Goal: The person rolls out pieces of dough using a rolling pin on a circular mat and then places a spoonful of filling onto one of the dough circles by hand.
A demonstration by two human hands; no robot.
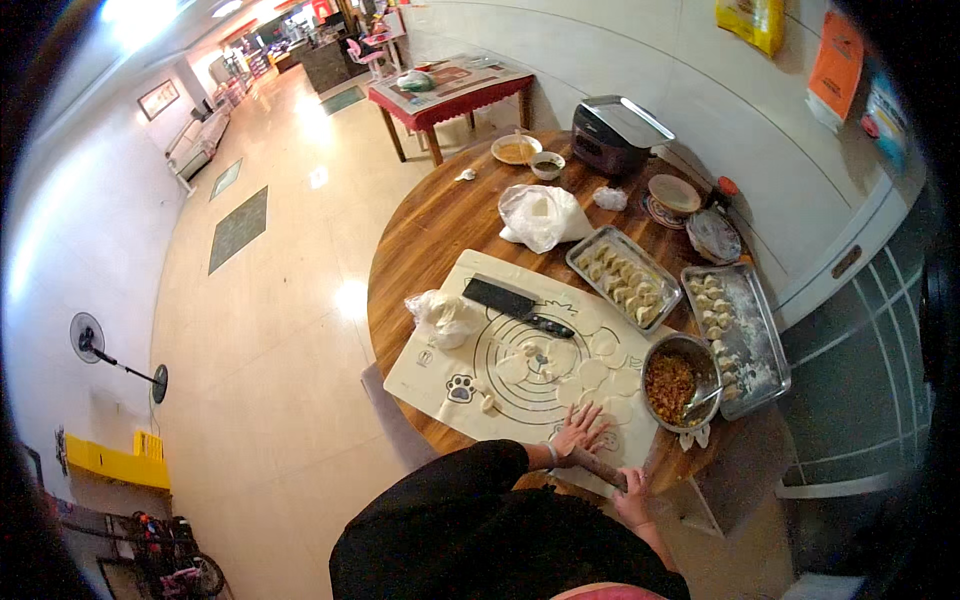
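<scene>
My left hand (pixel 579 429) lies spread on a pale printed dough mat (pixel 442 401), fingers apart, at the edge of the round dough wrappers (pixel 592 373). Whether dough is beneath the palm is hidden. In my right hand (pixel 635 495) is one end of a wooden rolling pin (pixel 600 471), whose other end reaches my left hand. A cleaver with a black handle (pixel 551 325) rests across the mat's upper part. Small dough pieces (pixel 487 403) sit to the left, below a plastic bag of dough (pixel 448 319). Right of the wrappers stands a metal bowl of chopped filling (pixel 671 386) with a spoon.
Two metal trays hold filled dumplings (pixel 626 285) (pixel 712 307). Behind the mat stand a white bag of flour (pixel 544 217), a plate (pixel 516 148), a small bowl (pixel 547 165) and a dark appliance (pixel 615 135). The wooden table's edge (pixel 382 330) curves around at left.
</scene>
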